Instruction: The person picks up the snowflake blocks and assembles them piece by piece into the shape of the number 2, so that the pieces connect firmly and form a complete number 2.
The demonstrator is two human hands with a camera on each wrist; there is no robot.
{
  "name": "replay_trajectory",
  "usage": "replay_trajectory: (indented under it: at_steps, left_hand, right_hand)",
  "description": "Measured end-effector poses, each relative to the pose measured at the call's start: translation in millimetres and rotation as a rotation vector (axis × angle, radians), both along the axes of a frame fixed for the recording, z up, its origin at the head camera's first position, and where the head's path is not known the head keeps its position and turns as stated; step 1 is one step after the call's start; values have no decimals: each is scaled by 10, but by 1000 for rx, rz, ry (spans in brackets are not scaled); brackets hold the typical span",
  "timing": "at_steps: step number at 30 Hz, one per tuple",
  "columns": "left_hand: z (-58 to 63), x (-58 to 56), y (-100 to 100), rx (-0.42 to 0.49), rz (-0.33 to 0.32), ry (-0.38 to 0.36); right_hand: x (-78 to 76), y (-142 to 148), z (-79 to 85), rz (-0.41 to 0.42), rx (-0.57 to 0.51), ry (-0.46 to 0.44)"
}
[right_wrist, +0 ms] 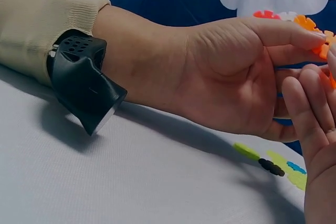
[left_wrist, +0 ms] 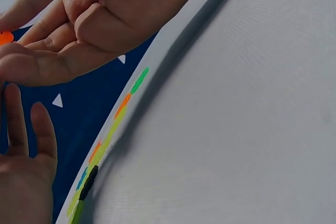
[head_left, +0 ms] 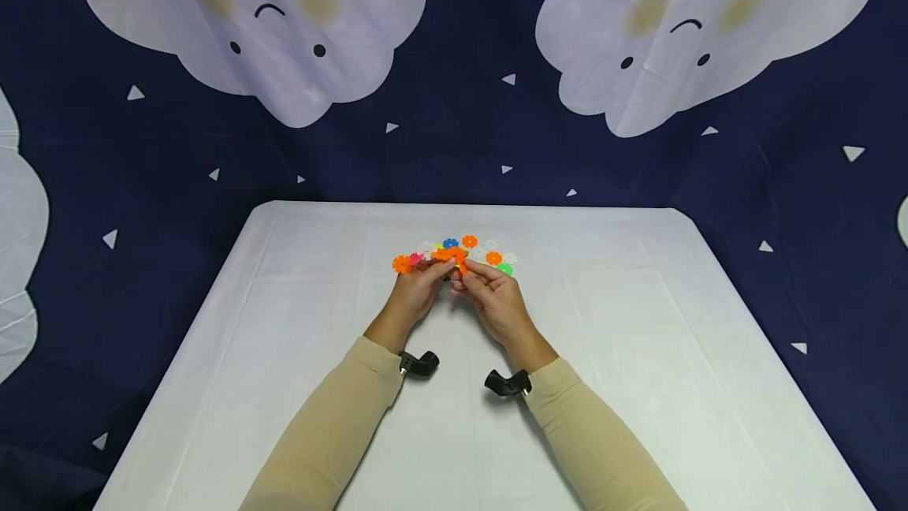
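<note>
Orange plastic snowflake discs (head_left: 448, 254) are held up between both hands over the far middle of the table. My left hand (head_left: 414, 292) pinches them with thumb and fingers; in the right wrist view an orange disc (right_wrist: 305, 23) shows at its thumb tip, with a pink disc (right_wrist: 266, 14) and a white one behind the thumb. Thumb and forefinger of my right hand (head_left: 498, 304) pinch an orange piece from the other side. That orange piece (left_wrist: 6, 38) is cut off at the edge of the left wrist view. Fingers hide how the discs join.
Just beyond the hands, several loose discs lie on the white table (head_left: 298, 385), among them a green disc (head_left: 504, 268), a blue disc (head_left: 450, 243) and orange ones. A black wrist camera (head_left: 420, 364) sits on each wrist. Behind stands a dark blue cloud-print backdrop (head_left: 468, 14).
</note>
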State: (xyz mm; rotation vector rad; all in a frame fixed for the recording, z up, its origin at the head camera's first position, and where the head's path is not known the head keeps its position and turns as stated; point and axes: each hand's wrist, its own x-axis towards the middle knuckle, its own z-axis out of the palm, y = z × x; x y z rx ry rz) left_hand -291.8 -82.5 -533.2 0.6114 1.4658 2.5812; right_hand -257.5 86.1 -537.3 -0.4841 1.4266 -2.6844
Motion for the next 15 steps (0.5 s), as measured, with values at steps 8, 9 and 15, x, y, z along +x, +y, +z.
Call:
replay_trajectory:
  at_steps: [8,9,15]
  left_hand:
    - [23,4,-47,47,-51,52]
    - [27,6,-54,46,-60,50]
    - [41,11,-69,24,-130,1]
  right_hand:
    - [26,23,-3,120,-30,-13]
    - [28,25,-4,137,-33,-10]
    - [35,28,-16,200,-44,8]
